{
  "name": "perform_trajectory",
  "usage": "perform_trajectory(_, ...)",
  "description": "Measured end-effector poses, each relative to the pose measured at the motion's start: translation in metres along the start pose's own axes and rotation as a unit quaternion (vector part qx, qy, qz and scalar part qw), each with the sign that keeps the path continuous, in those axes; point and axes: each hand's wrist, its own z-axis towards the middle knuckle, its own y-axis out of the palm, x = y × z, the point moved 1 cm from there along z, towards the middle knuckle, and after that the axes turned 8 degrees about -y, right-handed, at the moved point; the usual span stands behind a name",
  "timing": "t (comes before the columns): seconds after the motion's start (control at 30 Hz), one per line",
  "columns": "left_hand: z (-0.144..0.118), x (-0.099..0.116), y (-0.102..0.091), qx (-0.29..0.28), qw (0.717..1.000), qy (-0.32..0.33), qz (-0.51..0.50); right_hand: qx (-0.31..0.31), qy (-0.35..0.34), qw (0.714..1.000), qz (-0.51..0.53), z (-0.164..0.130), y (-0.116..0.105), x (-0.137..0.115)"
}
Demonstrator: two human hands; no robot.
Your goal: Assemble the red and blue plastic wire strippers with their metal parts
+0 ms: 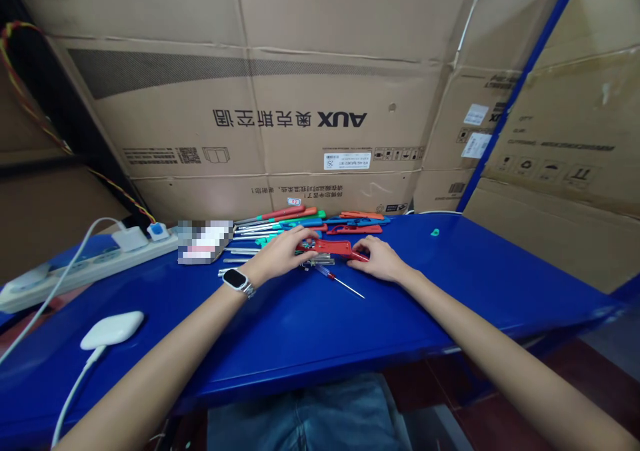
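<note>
Because the red piece [334,247] over the blue table [440,291] seems light, stiff and slippery, its ends are best held, one being pinched by the left hand [281,250], a red part [361,256] at the other clasped by the curled right hand [381,259].

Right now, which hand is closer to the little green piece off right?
Right. The right hand is left of the green piece, apart; the left hand is farther left.

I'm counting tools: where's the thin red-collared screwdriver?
In the head view, the screwdriver lies near centre on the blue table, below the red plastic piece and left of the right hand.
</note>
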Motion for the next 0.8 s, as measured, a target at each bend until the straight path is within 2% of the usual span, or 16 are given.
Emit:
perform_trajectory(0.1, -0.023, -0.004, -0.009, -0.008, 1.0, -0.019, -0.007, -0.005, 0.006, 1.0, 0.025, 0.005, 0.003, -0.002)
perform_trajectory(0.23, -0.053, -0.005, -0.013, -0.039, 0.998, -0.034, -0.026, 0.058, 0.014, 0.993, 0.099, 0.016, 0.007, -0.012)
perform_trajectory(0.33, -0.066, -0.004, -0.01, -0.074, 0.996, -0.04, -0.016, 0.096, -0.034, 0.986, 0.131, 0.026, 0.011, -0.03)
perform_trajectory(0.4, -0.072, -0.003, -0.01, -0.076, 0.997, -0.034, 0.0, 0.089, -0.083, 0.983, 0.139, 0.033, 0.014, -0.045)
perform_trajectory(0.47, -0.075, -0.003, -0.013, -0.048, 0.999, -0.017, 0.009, 0.07, -0.125, 0.978, 0.148, 0.039, 0.019, -0.061)
perform_trajectory(0.63, -0.083, -0.008, -0.034, 0.116, 0.993, -0.006, 0.038, 0.037, -0.196, 0.966, 0.165, 0.049, 0.034, -0.093)
perform_trajectory(0.7, -0.083, -0.014, -0.038, 0.12, 0.991, -0.015, 0.058, 0.021, -0.213, 0.963, 0.165, 0.052, 0.04, -0.102)
perform_trajectory(0.8, -0.083, -0.023, -0.036, 0.06, 0.995, -0.046, 0.065, 0.024, -0.231, 0.956, 0.18, 0.053, 0.047, -0.114)
